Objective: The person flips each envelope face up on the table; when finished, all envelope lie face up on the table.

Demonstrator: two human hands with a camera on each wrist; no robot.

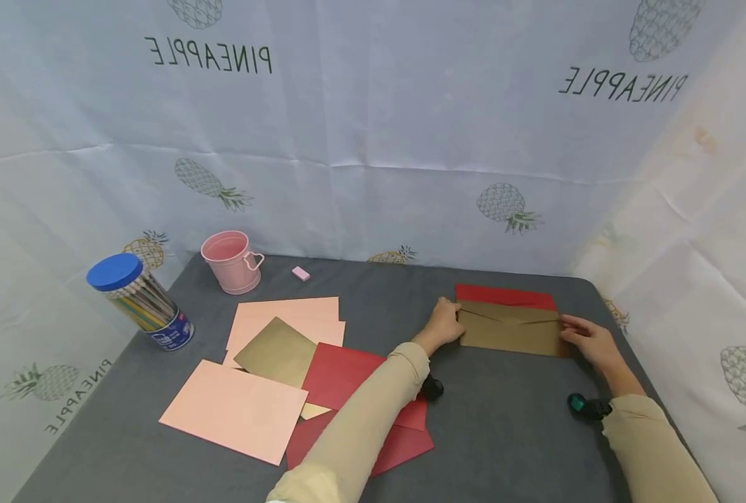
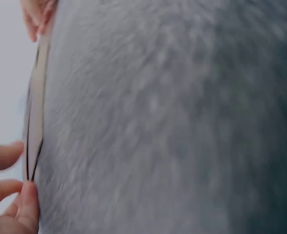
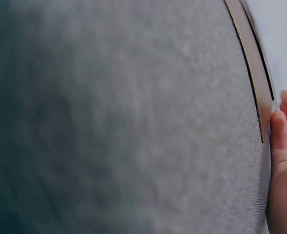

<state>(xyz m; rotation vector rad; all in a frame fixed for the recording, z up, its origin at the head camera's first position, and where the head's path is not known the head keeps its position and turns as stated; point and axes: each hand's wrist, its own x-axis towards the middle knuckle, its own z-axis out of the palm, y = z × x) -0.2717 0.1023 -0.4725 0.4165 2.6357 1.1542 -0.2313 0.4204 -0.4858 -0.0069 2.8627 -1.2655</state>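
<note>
Grey table (image 1: 511, 433): both hands (image 1: 443, 323) pinch the gold envelope (image 1: 510, 330); wrist views show its edge.

Envelope (image 1: 510, 330) lies on another envelope (image 1: 505, 295); cup (image 1: 230, 261) far left.

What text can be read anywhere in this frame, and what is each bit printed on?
"PINEAPPLE", mirrored, on the backdrop cloth, upper left.
"PINEAPPLE", mirrored, on the same cloth, upper right.
"PINEAPPLE", mirrored, on the cloth at lower left, beside a pineapple print.
Label on the pencil tub: too small to read.
No writing visible on the brown envelope, held by the left hand and right hand.
</note>
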